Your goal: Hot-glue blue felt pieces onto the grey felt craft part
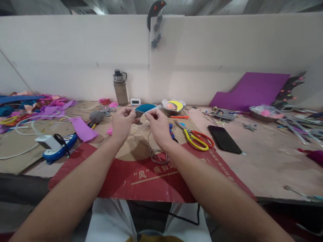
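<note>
Above the middle of the table, my left hand (123, 123) pinches the edge of a small dark grey piece (138, 114). My right hand (158, 127) is closed just to its right, with its fingertips on a thin white strip (154, 108) that slants up to the right. A teal piece (145, 108) shows behind and between the hands. Below my right hand a thin grey cord (158, 156) lies coiled on the red and brown paper sheet (148, 185). The blue tool (171, 131) beside my right wrist is partly hidden.
Scissors with yellow and red handles (198, 139) and a black phone (224, 139) lie to the right. A bottle (120, 89) and small clock (135, 101) stand at the back. Left are a power strip (60, 149), grey yarn (97, 116) and purple scraps (82, 128).
</note>
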Tool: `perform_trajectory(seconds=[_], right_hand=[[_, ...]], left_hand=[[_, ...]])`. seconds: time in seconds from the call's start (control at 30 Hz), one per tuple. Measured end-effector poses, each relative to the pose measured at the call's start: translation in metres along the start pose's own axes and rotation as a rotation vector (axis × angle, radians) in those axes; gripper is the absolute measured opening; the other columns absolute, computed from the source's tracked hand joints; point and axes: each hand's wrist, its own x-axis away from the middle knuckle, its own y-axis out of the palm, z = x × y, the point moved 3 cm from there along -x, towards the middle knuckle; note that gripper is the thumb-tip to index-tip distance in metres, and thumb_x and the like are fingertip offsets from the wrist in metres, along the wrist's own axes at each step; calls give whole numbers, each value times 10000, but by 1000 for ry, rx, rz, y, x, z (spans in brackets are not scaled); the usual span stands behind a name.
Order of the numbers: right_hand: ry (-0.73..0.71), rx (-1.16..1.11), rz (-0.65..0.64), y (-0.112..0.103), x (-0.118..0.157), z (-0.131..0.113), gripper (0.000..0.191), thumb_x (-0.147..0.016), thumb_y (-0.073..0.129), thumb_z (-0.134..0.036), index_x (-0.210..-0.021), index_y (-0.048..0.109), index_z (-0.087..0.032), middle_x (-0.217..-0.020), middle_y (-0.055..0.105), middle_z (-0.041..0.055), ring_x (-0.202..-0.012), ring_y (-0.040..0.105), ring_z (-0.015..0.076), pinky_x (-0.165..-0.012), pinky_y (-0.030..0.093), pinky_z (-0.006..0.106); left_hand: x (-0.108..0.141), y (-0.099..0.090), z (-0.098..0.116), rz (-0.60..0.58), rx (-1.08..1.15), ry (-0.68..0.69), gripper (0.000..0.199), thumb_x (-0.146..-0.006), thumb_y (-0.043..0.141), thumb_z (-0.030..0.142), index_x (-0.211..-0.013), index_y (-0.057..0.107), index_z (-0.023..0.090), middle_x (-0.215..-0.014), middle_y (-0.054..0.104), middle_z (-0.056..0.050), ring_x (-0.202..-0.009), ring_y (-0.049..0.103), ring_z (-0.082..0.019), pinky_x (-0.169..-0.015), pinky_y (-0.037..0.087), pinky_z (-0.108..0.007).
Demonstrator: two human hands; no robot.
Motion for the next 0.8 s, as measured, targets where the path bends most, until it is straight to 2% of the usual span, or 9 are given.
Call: perform_trajectory(seconds=[0.27, 0.4, 0.6, 0.8], right_hand=[[-34, 15, 50, -7, -8, 6, 222, -830, 532, -336, -659, 499, -199, -664, 508, -25, -656, 459, 127, -672, 379, 276], [-65, 79, 51, -8, -9, 7, 202, -833, 526, -328, -676, 515, -200, -695, 537, -15, -701, 484, 138, -699, 390, 276], [-99, 116, 82, -9, -10, 6, 197, -836, 519, -331, -687, 515, -203, -726, 568, -3, -733, 509, 148, -735, 407, 282], [-104, 122, 92, -10, -10, 6, 181, -830, 532, -328, -700, 523, -202, -744, 585, 8, -730, 523, 151, -746, 412, 290]], left_hand=[[8, 8, 4, -1, 94, -121, 74, -711, 644, 170, -668, 585, 164, -688, 590, 10, -659, 604, -118, -630, 590, -271], [10, 10, 4, 11, 117, -147, 77, -704, 653, 174, -681, 579, 166, -704, 577, 19, -677, 593, -109, -655, 594, -269], [12, 12, 5, 17, 154, -176, 119, -708, 659, 179, -662, 550, 164, -648, 516, 45, -607, 561, -86, -706, 607, -317], [13, 13, 5, 10, 191, -181, 122, -709, 657, 179, -651, 552, 161, -635, 524, 42, -604, 558, -82, -718, 609, -319]])
